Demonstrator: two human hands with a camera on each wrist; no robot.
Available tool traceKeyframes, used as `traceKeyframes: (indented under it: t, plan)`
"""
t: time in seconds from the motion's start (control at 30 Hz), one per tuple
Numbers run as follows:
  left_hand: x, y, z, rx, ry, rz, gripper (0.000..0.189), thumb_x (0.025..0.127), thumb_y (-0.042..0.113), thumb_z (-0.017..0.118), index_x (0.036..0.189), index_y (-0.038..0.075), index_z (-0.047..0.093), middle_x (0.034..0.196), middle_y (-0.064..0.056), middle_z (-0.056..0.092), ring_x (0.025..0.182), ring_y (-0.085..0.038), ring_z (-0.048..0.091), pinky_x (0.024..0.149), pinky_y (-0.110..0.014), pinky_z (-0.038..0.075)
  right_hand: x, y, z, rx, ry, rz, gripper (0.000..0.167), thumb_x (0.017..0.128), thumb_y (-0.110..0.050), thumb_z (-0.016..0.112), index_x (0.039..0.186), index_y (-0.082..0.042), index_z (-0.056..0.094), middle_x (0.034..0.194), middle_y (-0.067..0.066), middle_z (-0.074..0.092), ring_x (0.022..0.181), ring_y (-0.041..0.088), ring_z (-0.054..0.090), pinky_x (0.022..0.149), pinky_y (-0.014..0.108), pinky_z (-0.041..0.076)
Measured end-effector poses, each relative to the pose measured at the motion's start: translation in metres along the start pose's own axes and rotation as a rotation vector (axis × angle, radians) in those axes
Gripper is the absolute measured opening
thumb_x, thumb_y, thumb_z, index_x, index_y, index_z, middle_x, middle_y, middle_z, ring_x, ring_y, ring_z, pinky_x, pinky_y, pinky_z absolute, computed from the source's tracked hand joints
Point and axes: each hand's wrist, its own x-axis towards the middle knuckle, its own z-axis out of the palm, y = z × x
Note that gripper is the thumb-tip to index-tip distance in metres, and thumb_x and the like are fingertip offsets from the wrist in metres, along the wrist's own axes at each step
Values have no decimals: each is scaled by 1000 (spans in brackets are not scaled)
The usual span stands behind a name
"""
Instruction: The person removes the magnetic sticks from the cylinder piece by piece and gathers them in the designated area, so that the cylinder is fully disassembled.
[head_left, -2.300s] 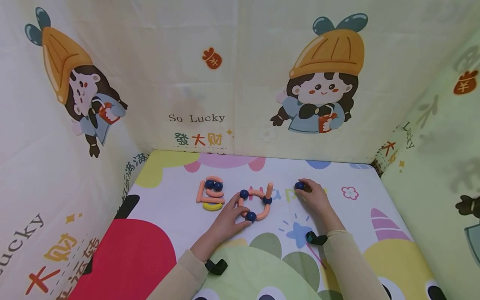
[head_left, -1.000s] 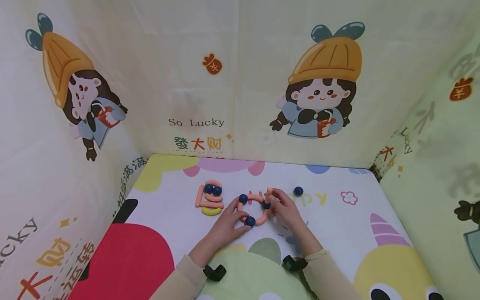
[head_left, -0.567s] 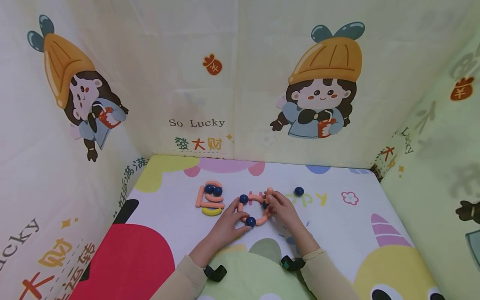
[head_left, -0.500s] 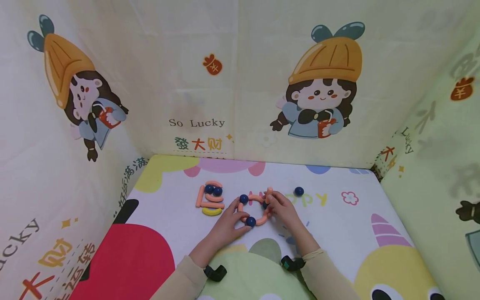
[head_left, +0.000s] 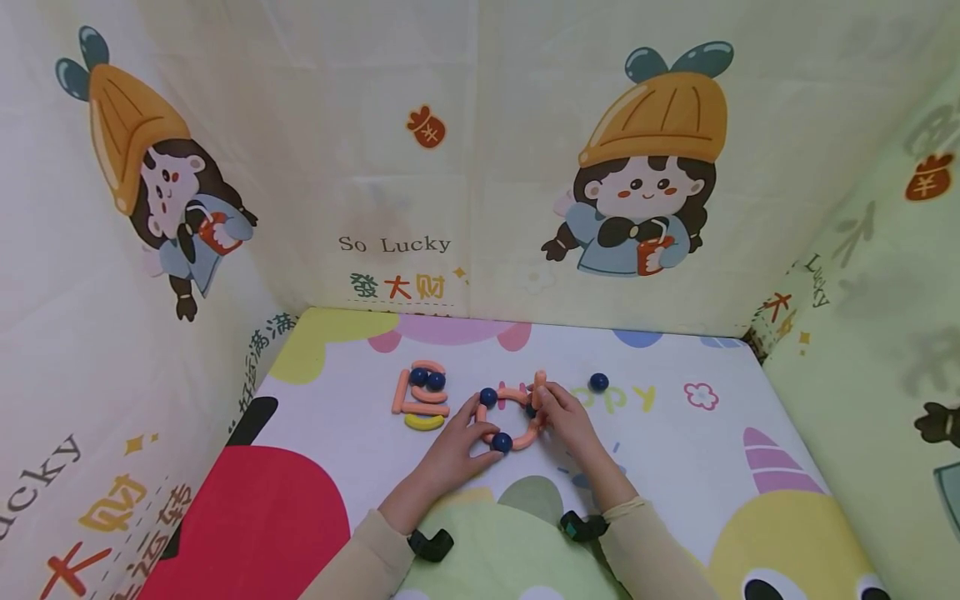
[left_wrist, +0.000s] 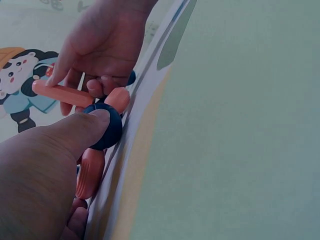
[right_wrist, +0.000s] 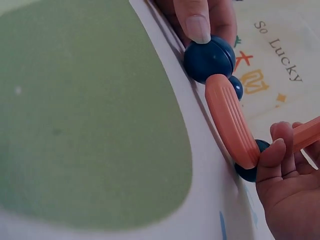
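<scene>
A toy ring of curved orange rods joined by blue balls lies near the middle of the table. My left hand grips its left side, thumb pressed on the front ball and fingers at the curved rod on the left. At the ring's right side, my right hand pinches the joint where a straight orange rod sticks up from a ball. In the right wrist view that ball is partly hidden by the thumb, with the straight rod at the fingers.
A loose blue ball lies beyond the right hand. Left of the ring is a flat arrangement of orange rods, two blue balls and a yellow curved piece. Printed cloth walls enclose the table's back and sides.
My right hand has let go of the loose blue ball at the right and moved left to the ring's right joint. The left hand keeps its hold. Recently the upright rod has shifted slightly.
</scene>
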Motion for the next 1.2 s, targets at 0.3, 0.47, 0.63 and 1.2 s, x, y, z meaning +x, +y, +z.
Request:
traceKeyframes:
  t: [0.3, 0.47, 0.63, 1.2]
  plan:
    - [0, 0, 1, 2, 6, 3, 36, 89, 50, 69, 120, 32, 67, 167, -2, 13, 147, -33, 32, 114, -54, 36, -2, -1, -3, -8, -14, -19, 39, 102, -42, 51, 136, -26, 56, 112, 14, 64, 78, 20, 61, 71, 25, 54]
    - [0, -1, 1, 6, 1, 5, 36, 90, 49, 69, 121, 32, 66, 167, -2, 13, 147, -33, 33, 113, -53, 37, -2, -3, -8, -9, -22, -10, 41, 103, -37, 52, 143, -32, 48, 123, 12, 66, 79, 21, 62, 71, 26, 55]
    - [-1, -2, 2, 7, 1, 14, 36, 90, 49, 68, 121, 32, 66, 167, -1, 12, 147, -32, 34, 113, -52, 38, -4, -7, -16, -38, 3, 52, 44, 102, -37, 53, 145, -42, 42, 122, 10, 66, 80, 21, 59, 72, 26, 53]
    - [0, -4, 2, 18, 4, 22, 37, 90, 50, 67, 122, 32, 66, 167, 0, 12, 147, -31, 33, 113, -51, 38, -17, -7, -64, -131, 123, -8, 52, 98, -47, 57, 148, -38, 42, 115, 7, 71, 98, 13, 64, 88, 25, 49]
